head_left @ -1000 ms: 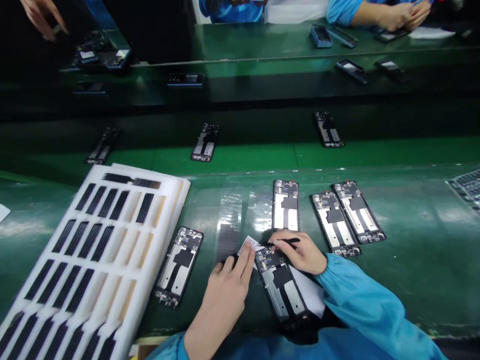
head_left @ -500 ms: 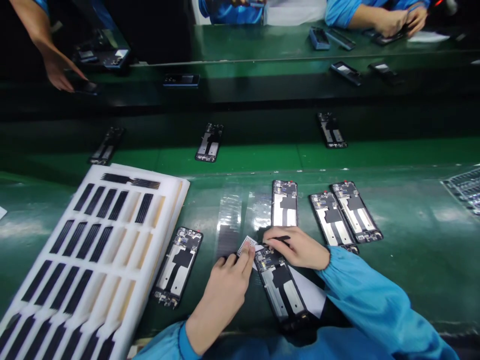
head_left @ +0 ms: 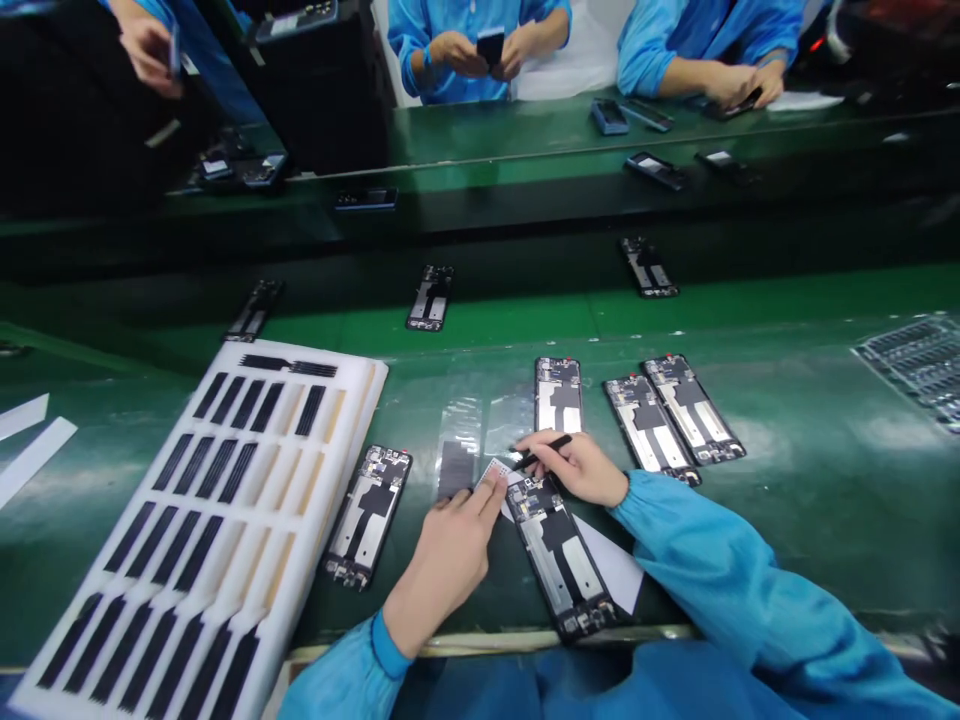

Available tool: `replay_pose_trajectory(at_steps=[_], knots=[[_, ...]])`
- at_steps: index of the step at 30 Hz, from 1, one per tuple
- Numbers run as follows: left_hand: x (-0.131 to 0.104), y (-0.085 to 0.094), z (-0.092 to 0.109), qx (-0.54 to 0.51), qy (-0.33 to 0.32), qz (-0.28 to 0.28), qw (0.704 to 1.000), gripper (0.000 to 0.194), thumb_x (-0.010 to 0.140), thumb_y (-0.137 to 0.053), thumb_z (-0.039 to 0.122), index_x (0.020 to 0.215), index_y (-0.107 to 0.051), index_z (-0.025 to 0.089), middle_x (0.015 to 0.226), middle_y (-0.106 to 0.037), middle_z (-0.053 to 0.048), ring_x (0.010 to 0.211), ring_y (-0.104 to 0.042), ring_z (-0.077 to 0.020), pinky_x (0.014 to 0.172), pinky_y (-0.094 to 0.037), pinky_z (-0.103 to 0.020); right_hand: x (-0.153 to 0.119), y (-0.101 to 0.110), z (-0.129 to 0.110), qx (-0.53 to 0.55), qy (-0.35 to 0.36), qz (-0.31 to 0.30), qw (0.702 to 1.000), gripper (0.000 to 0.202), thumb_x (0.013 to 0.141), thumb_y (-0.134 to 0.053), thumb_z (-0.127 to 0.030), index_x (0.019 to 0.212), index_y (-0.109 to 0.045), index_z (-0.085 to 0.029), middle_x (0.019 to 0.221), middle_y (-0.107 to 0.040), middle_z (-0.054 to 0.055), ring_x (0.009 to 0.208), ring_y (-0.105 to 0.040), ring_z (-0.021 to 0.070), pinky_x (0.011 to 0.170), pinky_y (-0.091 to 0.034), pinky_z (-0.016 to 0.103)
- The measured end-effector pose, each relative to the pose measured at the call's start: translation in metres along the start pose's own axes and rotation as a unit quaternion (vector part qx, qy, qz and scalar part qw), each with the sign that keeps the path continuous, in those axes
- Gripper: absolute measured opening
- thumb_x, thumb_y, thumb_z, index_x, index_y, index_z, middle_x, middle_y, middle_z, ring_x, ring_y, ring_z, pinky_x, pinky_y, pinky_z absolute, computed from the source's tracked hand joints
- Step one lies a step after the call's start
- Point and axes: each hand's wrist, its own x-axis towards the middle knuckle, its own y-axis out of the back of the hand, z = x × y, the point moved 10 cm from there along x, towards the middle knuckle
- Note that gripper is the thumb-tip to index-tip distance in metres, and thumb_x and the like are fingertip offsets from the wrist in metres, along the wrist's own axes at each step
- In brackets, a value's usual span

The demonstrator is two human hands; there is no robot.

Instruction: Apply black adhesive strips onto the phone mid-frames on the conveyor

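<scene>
My left hand (head_left: 448,555) presses its fingertips on a small dotted sheet (head_left: 493,474) at the upper left corner of an opened phone body (head_left: 561,560). In my right hand (head_left: 581,466) is a thin black tool (head_left: 541,453), pinched between the fingers, its tip beside the dotted sheet. A white paper (head_left: 611,563) lies partly under that phone body. Left of my left hand another phone body (head_left: 369,515) lies on the green table, and one more (head_left: 558,393) lies just beyond my right hand.
A white foam tray (head_left: 247,530) with several black strips fills the left. Clear plastic strips (head_left: 459,440) lie ahead. Two phone bodies (head_left: 651,425) (head_left: 694,410) rest at the right. Several more lie on the green belt (head_left: 525,310). Other people's hands (head_left: 480,55) work across it.
The view has tilted up slightly. The black tool in my right hand now slants down to the left, its tip near the dotted sheet. Across the belt, a person's hands holding a dark device have come into view.
</scene>
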Motion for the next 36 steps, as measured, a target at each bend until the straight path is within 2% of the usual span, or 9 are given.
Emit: replay_pose_trajectory(at_steps=[4, 7, 11, 13, 15, 21, 23, 28, 36], knots=[[0.000, 0.001, 0.002, 0.001, 0.025, 0.021, 0.999, 0.077, 0.075, -0.045, -0.002, 0.150, -0.040, 0.016, 0.159, -0.039, -0.007, 0.105, -0.065, -0.0252, 0.086, -0.056, -0.038, -0.001, 0.009, 0.010, 0.059, -0.029, 0.036, 0.997, 0.056, 0.093, -0.051, -0.065, 0.099, -0.072, -0.013, 0.068, -0.072, 0.007, 0.065, -0.075, 0.0203, 0.059, -0.059, 0.028], [-0.007, 0.010, -0.001, -0.069, 0.080, 0.088, 0.990, 0.069, 0.083, -0.041, -0.002, 0.149, -0.040, 0.018, 0.152, -0.049, -0.009, 0.109, -0.065, -0.0241, 0.089, -0.054, -0.037, -0.009, 0.016, 0.010, 0.088, -0.029, 0.067, 0.994, 0.057, 0.091, -0.055, -0.067, 0.097, -0.072, -0.013, 0.062, -0.069, 0.005, 0.067, -0.076, 0.0217, 0.061, -0.059, 0.028], [-0.037, 0.016, -0.022, -0.282, 0.193, 0.198, 0.919, 0.049, 0.101, -0.036, 0.018, 0.150, -0.033, 0.021, 0.127, -0.065, -0.010, 0.113, -0.064, -0.0206, 0.094, -0.051, -0.035, -0.026, 0.015, 0.013, 0.100, -0.032, 0.085, 0.991, 0.055, 0.091, -0.056, -0.065, 0.095, -0.071, -0.012, 0.063, -0.071, 0.006, 0.068, -0.076, 0.0219, 0.060, -0.058, 0.028], [-0.049, 0.009, -0.025, -0.365, 0.214, 0.185, 0.887, 0.045, 0.102, -0.035, 0.023, 0.147, -0.033, 0.019, 0.122, -0.065, -0.010, 0.110, -0.064, -0.0192, 0.097, -0.049, -0.036, -0.032, 0.011, 0.015, 0.106, -0.035, 0.088, 0.990, 0.056, 0.091, -0.056, -0.065, 0.098, -0.070, -0.011, 0.063, -0.072, 0.006, 0.067, -0.076, 0.0216, 0.060, -0.059, 0.028], [-0.056, 0.001, -0.020, -0.413, 0.203, 0.141, 0.877, 0.039, 0.102, -0.033, 0.024, 0.141, -0.038, 0.020, 0.120, -0.065, -0.009, 0.102, -0.065, -0.0177, 0.094, -0.050, -0.035, -0.034, 0.006, 0.016, 0.108, -0.034, 0.088, 0.990, 0.057, 0.091, -0.057, -0.065, 0.099, -0.070, -0.010, 0.064, -0.073, 0.007, 0.065, -0.075, 0.0207, 0.060, -0.059, 0.029], [-0.064, -0.002, 0.001, -0.430, 0.171, 0.066, 0.884, 0.038, 0.104, -0.029, 0.032, 0.132, -0.051, 0.018, 0.098, -0.071, -0.007, 0.076, -0.065, -0.0177, 0.075, -0.053, -0.032, -0.031, 0.001, 0.015, 0.093, -0.020, 0.102, 0.990, 0.058, 0.092, -0.054, -0.066, 0.100, -0.069, -0.011, 0.064, -0.073, 0.007, 0.066, -0.076, 0.0201, 0.059, -0.059, 0.028], [-0.064, -0.001, 0.005, -0.418, 0.162, 0.068, 0.891, 0.040, 0.104, -0.031, 0.034, 0.133, -0.054, 0.018, 0.101, -0.074, -0.008, 0.083, -0.068, -0.0199, 0.080, -0.054, -0.034, -0.031, 0.001, 0.014, 0.081, -0.014, 0.104, 0.991, 0.056, 0.092, -0.054, -0.065, 0.099, -0.069, -0.011, 0.065, -0.074, 0.007, 0.067, -0.076, 0.0203, 0.058, -0.059, 0.028], [-0.061, -0.003, 0.010, -0.397, 0.135, 0.077, 0.904, 0.039, 0.101, -0.044, 0.035, 0.135, -0.060, 0.022, 0.133, -0.067, -0.007, 0.119, -0.063, -0.0239, 0.106, -0.047, -0.040, -0.032, 0.000, 0.011, 0.042, 0.005, 0.102, 0.994, 0.055, 0.096, -0.050, -0.062, 0.097, -0.070, -0.012, 0.066, -0.073, 0.007, 0.068, -0.076, 0.0216, 0.059, -0.060, 0.029], [-0.054, 0.003, 0.022, -0.327, 0.087, 0.104, 0.935, 0.041, 0.097, -0.053, 0.022, 0.138, -0.059, 0.024, 0.125, -0.071, -0.003, 0.104, -0.070, -0.0187, 0.092, -0.057, -0.030, -0.041, -0.003, -0.012, -0.032, 0.094, 0.076, 0.992, 0.043, 0.097, -0.052, -0.053, 0.090, -0.074, -0.017, 0.083, -0.077, 0.009, 0.073, -0.074, 0.0199, 0.075, -0.061, 0.034]])
